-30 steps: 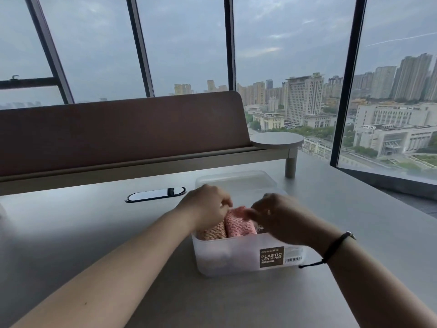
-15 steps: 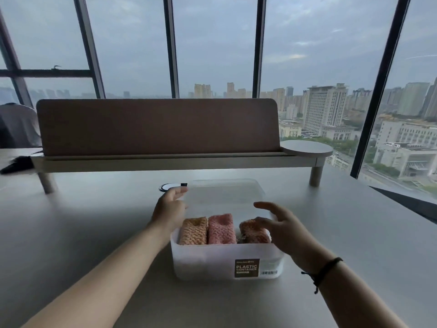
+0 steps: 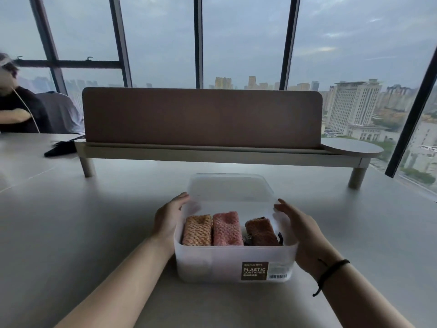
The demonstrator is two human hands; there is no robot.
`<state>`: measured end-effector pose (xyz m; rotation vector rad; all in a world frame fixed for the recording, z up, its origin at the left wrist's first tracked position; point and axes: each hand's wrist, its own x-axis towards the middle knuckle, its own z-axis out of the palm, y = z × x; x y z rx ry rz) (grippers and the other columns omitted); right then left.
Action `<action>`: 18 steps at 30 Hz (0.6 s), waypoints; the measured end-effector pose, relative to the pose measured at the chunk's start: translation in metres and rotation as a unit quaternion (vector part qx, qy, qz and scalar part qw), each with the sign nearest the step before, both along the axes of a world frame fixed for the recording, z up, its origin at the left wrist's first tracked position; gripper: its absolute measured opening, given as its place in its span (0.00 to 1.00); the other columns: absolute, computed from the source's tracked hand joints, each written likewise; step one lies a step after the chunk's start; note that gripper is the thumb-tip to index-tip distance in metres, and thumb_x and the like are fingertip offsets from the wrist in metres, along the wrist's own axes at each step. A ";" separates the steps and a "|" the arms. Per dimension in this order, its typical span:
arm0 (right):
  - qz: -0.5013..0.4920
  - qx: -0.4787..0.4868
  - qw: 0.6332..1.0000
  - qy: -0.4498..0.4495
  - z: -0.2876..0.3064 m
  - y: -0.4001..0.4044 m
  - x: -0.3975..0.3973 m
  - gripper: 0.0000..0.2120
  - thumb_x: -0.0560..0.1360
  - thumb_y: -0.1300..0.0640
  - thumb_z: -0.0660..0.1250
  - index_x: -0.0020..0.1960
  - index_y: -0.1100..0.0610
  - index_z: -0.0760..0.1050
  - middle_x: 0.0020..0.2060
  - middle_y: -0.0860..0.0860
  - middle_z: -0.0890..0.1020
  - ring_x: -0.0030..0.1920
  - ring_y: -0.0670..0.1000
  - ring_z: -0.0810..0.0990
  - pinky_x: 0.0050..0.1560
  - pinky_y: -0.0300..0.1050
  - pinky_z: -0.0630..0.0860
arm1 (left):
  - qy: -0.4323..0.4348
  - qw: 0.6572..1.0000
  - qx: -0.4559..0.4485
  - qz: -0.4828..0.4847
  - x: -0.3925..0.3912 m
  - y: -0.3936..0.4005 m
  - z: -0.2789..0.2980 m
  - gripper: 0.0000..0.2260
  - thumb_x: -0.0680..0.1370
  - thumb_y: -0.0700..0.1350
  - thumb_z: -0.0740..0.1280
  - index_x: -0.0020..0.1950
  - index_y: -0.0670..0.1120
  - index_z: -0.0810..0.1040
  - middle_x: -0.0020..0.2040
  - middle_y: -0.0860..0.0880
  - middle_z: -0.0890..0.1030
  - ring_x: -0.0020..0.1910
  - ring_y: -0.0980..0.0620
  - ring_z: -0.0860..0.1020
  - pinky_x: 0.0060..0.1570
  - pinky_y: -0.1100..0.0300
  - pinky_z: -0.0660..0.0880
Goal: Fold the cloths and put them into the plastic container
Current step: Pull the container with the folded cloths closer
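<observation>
The plastic container (image 3: 234,263) sits on the counter (image 3: 94,233) near its front edge, roughly midway between the left and right edges, with its printed label facing the person. Inside it three folded cloths lie side by side: an orange cloth (image 3: 197,230) against the left wall, a pink cloth (image 3: 227,228) touching it in the middle, and a brown cloth (image 3: 261,230) toward the right, sitting slightly askew with something small and dark just beside it that is too dim to identify. The left hand (image 3: 169,221) lies against the container's left wall, fingers straight and reaching toward the far left corner of the rim; the right hand (image 3: 300,235) curves loosely beside the right wall, fingers relaxed and spread, and whether they actually touch the plastic cannot be told. Neither hand has hold of a cloth. Judging by this, the packing looks close to finished, with the hands bracketing the box as if to steady or shift it. The risk from here is modest: the smooth walls could slip between flat, unclosed fingers if the box is lifted, tipping the cloths loose, and the tilted brown cloth could unfold if jostled. Beyond the container stands a brown desk divider (image 3: 202,116) on legs, and another person (image 3: 16,107) sits at the far left
</observation>
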<state>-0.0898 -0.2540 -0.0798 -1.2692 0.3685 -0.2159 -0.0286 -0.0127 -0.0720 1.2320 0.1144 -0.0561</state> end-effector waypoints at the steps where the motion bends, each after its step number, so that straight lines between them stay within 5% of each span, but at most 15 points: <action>1: 0.016 0.011 1.000 0.007 -0.001 0.001 -0.002 0.17 0.72 0.51 0.73 0.59 0.55 0.81 0.54 0.50 0.84 0.57 0.51 0.81 0.61 0.49 0.74 | 0.004 1.000 -0.025 -0.004 0.000 0.000 0.000 0.09 0.79 0.40 0.66 0.55 0.38 0.83 0.46 0.45 0.87 0.38 0.49 0.85 0.42 0.58 0.80; 3: 0.050 0.037 0.998 -0.008 -0.003 0.003 -0.006 0.16 0.72 0.48 0.72 0.57 0.53 0.81 0.48 0.45 0.84 0.53 0.44 0.80 0.58 0.47 0.73 | 0.007 0.997 -0.066 -0.031 0.002 -0.001 0.000 0.10 0.81 0.39 0.63 0.56 0.39 0.83 0.46 0.45 0.88 0.41 0.47 0.86 0.50 0.55 0.79; 7: 0.083 0.067 0.991 -0.076 -0.007 0.000 -0.011 0.25 0.71 0.40 0.67 0.65 0.47 0.78 0.64 0.44 0.78 0.63 0.42 0.75 0.73 0.53 0.63 | 0.004 0.994 -0.090 -0.061 0.011 0.005 -0.008 0.15 0.84 0.42 0.58 0.66 0.41 0.79 0.64 0.41 0.81 0.63 0.40 0.79 0.69 0.45 0.70; 11: 0.083 0.041 0.994 -0.066 -0.005 0.001 -0.012 0.30 0.67 0.24 0.62 0.63 0.36 0.77 0.74 0.43 0.68 0.75 0.46 0.63 0.76 0.61 0.56 | -0.047 0.995 -0.067 -0.055 0.016 0.010 -0.015 0.14 0.83 0.43 0.62 0.67 0.49 0.79 0.64 0.50 0.82 0.66 0.45 0.77 0.73 0.45 0.67; 15: 0.051 0.097 0.993 -0.041 -0.003 0.002 -0.012 0.32 0.74 0.28 0.50 0.70 0.42 0.72 0.70 0.48 0.72 0.70 0.50 0.71 0.70 0.57 0.66 | -0.074 0.995 -0.054 -0.040 0.019 0.012 -0.014 0.12 0.81 0.47 0.67 0.64 0.51 0.82 0.64 0.52 0.82 0.67 0.51 0.77 0.72 0.49 0.68; 18: 0.053 0.132 0.988 -0.054 -0.007 0.000 -0.012 0.35 0.73 0.26 0.50 0.70 0.47 0.71 0.71 0.52 0.74 0.70 0.54 0.73 0.72 0.61 0.64 | -0.057 0.990 -0.132 -0.013 0.019 0.012 -0.014 0.17 0.84 0.53 0.59 0.61 0.45 0.81 0.63 0.44 0.81 0.67 0.45 0.76 0.74 0.44 0.63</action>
